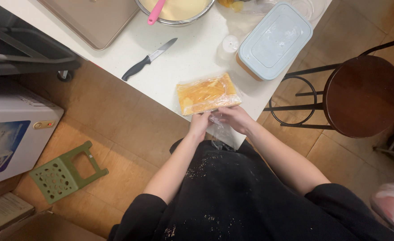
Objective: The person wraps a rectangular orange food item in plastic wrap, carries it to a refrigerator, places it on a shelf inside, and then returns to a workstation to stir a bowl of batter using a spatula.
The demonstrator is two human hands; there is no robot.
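Both hands, left hand [200, 124] and right hand [232, 118], are pinching loose cling film at the near edge of the wrapped yellow cake slab [208, 93], lying below the blue-lidded container [275, 41]; probably soft, slippery, so supporting underneath.

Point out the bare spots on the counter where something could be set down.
Bare counter lies between the knife, wrapped cake and lidded box. The far edge is crowded: baking tray, mixing bowl.

free: bare tabletop [192, 56] (middle) | blocked: knife [148, 58] left, lidded box [275, 40] right
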